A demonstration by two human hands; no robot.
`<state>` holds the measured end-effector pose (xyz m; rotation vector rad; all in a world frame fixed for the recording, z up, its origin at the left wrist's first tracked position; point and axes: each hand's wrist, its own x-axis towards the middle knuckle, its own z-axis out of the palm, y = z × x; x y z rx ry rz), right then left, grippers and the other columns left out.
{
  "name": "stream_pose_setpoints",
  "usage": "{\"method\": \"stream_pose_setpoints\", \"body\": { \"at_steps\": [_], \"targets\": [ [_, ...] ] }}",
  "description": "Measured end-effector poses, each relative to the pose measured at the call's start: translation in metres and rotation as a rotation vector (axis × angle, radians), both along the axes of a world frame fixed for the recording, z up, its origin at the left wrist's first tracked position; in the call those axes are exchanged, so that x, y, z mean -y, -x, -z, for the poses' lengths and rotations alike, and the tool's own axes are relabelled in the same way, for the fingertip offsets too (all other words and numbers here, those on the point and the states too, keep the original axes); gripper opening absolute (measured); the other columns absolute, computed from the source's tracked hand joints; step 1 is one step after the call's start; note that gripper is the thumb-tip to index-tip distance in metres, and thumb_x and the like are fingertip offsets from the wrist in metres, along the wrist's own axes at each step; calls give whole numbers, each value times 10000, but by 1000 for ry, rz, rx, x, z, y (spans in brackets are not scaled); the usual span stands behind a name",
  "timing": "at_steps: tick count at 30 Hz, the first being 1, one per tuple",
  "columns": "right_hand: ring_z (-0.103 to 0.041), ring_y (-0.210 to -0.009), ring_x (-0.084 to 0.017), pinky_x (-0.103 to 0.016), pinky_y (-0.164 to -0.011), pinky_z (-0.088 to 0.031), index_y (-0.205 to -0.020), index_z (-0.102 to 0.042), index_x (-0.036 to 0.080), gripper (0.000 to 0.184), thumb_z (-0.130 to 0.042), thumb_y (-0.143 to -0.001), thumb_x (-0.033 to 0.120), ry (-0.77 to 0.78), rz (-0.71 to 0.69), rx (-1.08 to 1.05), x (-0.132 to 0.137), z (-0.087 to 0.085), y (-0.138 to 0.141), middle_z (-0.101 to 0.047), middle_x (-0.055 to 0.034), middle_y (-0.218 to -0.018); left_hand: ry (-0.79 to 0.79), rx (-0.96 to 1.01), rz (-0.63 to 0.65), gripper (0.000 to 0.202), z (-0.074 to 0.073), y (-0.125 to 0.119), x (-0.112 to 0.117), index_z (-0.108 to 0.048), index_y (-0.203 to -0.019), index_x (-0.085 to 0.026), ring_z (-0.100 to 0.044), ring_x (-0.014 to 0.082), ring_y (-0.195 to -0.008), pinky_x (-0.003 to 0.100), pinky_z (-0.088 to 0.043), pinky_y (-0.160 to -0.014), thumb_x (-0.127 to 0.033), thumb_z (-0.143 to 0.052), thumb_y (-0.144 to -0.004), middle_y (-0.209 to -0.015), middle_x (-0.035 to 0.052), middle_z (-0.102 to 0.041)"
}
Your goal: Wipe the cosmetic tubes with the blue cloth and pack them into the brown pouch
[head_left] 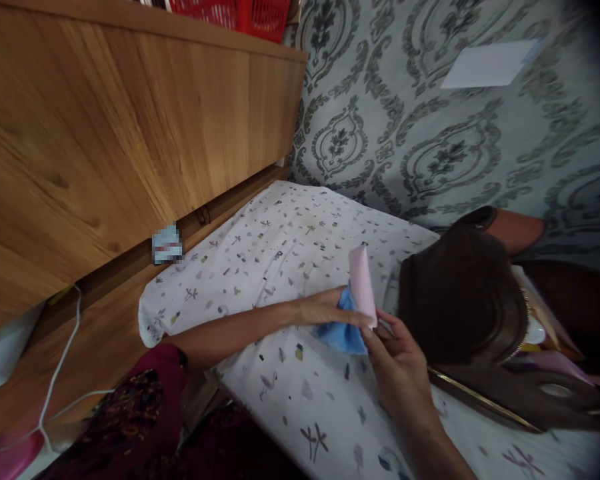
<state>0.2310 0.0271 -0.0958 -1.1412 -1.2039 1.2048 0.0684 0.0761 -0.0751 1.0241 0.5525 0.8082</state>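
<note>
A pale pink, narrow, smooth-faced folded piece (pixel 361 283), its material unclear, stands nearly upright just right of and below the frame's centre, leaning slightly left at its top and pinched at its lower end. Bunched behind and below it is a soft, crumpled bright-blue cloth-like piece (pixel 347 338).

The left hand (pixel 323 310) and right hand (pixel 403 363) hold a pink packet (pixel 361 280), its long end poking up beyond the fingers. Blue cloth (pixel 349 339) bunches beneath the left fingers. A brown bag (pixel 455 297) gapes open right of the fingers. Below them spreads a printed sheet (pixel 250 267); well left stands a cabinet (pixel 145 127).
</note>
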Motion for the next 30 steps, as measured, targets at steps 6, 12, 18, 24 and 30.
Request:
{"method": "stream_pose_setpoints", "body": {
  "at_steps": [6,12,18,24,30],
  "targets": [
    [-674,-717,-202,-324,-624,-569,-1251,-600,197,652,-738,-758,601,-213,116,347,1,5,-6,-715,-65,-897,23,-30,21,612,8,-7,5,-700,-913,-143,-632,139,-798,275,-501,-793,-564,-912,-523,-855,29,-702],
    [-604,-609,-170,-333,-584,-534,-1273,-609,205,577,-634,-842,587,-326,92,633,6,4,-5,-705,-71,-954,102,-15,-149,673,21,-10,-4,-693,-832,-112,-622,133,-699,269,-490,-700,-653,-888,-483,-773,41,-695],
    [-588,-610,-183,-349,-603,-534,-1251,-640,216,508,-594,-868,546,-390,80,726,5,3,-5,-679,-69,-933,183,85,-366,635,19,-6,-12,-659,-815,-127,-584,118,-666,269,-464,-687,-600,-915,-477,-729,6,-655],
    [-583,-592,-177,-366,-638,-541,-1225,-646,207,455,-589,-881,500,-384,42,740,6,4,-5,-681,-87,-1010,180,148,-578,575,12,10,-25,-629,-802,-149,-565,116,-665,262,-453,-687,-574,-903,-527,-691,-25,-612],
    [-605,-634,-187,-337,-625,-519,-1232,-646,176,501,-610,-850,499,-299,25,705,6,6,-5,-710,-94,-989,112,123,-696,472,14,25,-37,-650,-880,-160,-582,132,-739,268,-467,-760,-468,-881,-606,-783,-7,-636]
  ]
}}
